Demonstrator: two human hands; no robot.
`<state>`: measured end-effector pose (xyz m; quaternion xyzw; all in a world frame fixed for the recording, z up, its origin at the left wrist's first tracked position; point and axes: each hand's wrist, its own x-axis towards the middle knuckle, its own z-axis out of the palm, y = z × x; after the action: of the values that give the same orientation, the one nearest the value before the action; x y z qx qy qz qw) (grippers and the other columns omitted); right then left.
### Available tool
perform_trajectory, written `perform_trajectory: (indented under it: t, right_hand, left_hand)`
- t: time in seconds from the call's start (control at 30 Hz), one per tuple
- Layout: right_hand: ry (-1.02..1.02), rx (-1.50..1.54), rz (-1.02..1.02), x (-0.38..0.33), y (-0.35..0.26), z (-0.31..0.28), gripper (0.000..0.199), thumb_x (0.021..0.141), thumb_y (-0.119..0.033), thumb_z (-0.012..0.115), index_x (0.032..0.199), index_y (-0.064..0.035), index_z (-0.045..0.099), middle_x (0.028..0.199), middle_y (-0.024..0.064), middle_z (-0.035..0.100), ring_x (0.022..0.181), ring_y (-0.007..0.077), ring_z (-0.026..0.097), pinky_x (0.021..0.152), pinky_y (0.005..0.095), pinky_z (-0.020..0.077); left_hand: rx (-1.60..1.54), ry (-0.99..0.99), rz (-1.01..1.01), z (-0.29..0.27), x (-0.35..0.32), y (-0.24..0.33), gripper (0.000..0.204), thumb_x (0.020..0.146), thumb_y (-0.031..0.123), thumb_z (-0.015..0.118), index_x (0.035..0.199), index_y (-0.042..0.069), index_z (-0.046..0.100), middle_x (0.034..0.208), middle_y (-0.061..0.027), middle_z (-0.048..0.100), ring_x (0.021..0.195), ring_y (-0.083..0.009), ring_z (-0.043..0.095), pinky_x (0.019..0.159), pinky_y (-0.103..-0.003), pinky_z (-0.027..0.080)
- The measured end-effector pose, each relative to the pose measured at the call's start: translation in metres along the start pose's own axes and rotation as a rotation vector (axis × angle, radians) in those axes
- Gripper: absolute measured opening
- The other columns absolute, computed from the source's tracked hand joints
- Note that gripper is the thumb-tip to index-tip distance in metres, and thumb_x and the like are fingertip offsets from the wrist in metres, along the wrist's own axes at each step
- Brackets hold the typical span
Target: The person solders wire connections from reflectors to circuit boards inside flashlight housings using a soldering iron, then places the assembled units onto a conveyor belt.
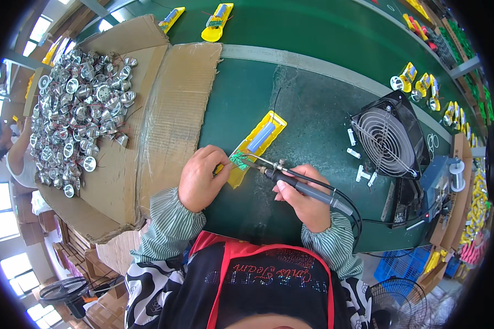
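On the green bench before me lies a yellow flashlight housing half, tilted, with a blue cylindrical battery and a small green circuit board in it. My left hand is closed at the near left edge of the housing, fingertips pinched beside the board; exactly what they pinch is partly hidden. In my right hand is a grey-handled soldering iron with a thin metal feed tube fixed along it. Its tip reaches the circuit board. Thin red wires run by the board.
At left, a cardboard box holds many silver reflector cups. A black fan stands at right by small white parts and a solder spool. More yellow housings lie beyond the metal strip. Another person is far left.
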<state>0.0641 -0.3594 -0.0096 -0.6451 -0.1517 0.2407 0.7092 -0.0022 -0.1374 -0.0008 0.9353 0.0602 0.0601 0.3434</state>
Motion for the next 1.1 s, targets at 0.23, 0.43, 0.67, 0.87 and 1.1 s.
perform_trajectory:
  t: [0.23,0.43,0.67,0.87,1.1]
  right_hand:
    - [0.053,0.086,0.038,-0.006,-0.011,-0.001,0.015,0.079,0.001,0.062,0.092,0.0047,0.054,0.076,0.0113,0.066,0.064,0.0126,0.063,0.058,0.0252,0.0524]
    - [0.065,0.068,0.035,-0.013,-0.018,-0.008,0.016,0.080,0.001,0.063,0.092,0.0051,0.054,0.076,0.0120,0.065,0.064,0.0128,0.063,0.058,0.0252,0.0529]
    - [0.126,0.070,0.058,-0.021,-0.022,-0.017,0.015,0.081,0.001,0.063,0.092,0.0049,0.054,0.076,0.0128,0.065,0.065,0.0133,0.064,0.058,0.0248,0.0533]
    - [0.196,0.058,0.088,-0.028,-0.021,-0.034,0.014,0.083,0.001,0.061,0.093,0.0047,0.053,0.078,0.0130,0.064,0.065,0.0131,0.063,0.060,0.0245,0.0540]
    - [0.299,0.081,0.071,-0.034,-0.019,-0.056,0.017,0.083,0.000,0.060,0.097,0.0053,0.052,0.080,0.0139,0.064,0.064,0.0140,0.062,0.060,0.0250,0.0535]
  left_hand:
    - [-0.001,-0.003,-0.015,0.001,0.000,0.001,0.009,0.076,0.006,0.064,0.079,0.000,0.058,0.086,-0.0125,0.059,0.080,-0.0290,0.058,0.071,-0.036,0.047]
    - [-0.031,0.033,-0.008,0.003,-0.002,0.002,0.009,0.075,0.007,0.064,0.076,0.000,0.058,0.081,-0.0116,0.057,0.078,-0.0301,0.056,0.069,-0.039,0.045]
    - [0.109,-0.065,0.061,-0.008,-0.007,0.006,0.020,0.077,0.013,0.066,0.091,0.001,0.058,0.091,-0.0130,0.059,0.083,-0.0296,0.058,0.074,-0.037,0.046]
    - [0.234,-0.103,0.097,0.002,-0.015,0.016,0.042,0.074,0.021,0.071,0.107,0.002,0.053,0.102,-0.0149,0.054,0.085,-0.0308,0.057,0.075,-0.038,0.048]
    - [-0.008,-0.035,0.215,0.029,0.096,0.035,0.042,0.079,0.020,0.068,0.112,0.000,0.052,0.101,-0.0167,0.052,0.081,-0.0284,0.060,0.071,-0.035,0.051]
